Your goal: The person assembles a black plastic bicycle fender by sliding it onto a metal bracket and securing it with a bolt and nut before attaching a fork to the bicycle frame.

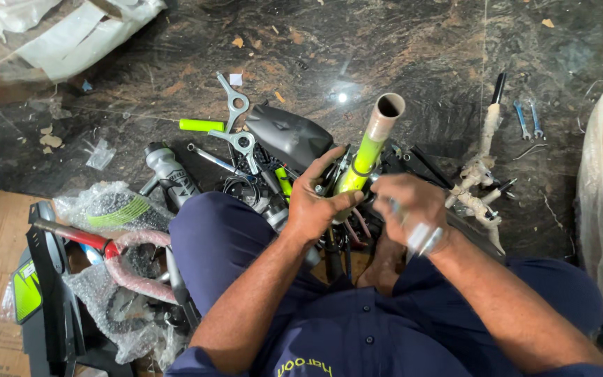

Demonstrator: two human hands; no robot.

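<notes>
Left hand (315, 202) clamped around the lime-green tube (366, 157), propped upright between the knees. Right hand (407, 206) blurred, fingers curled on something small, grip unclear. Bubble-wrap bag (106, 209) with green stripe lying left, one grey bottle (170, 172) beside. Two spanners (528, 120) far right on floor (420, 56).

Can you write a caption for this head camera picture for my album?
Left hand grips a yellow-green bike tube; right hand works beside it, over scattered parts.
</notes>
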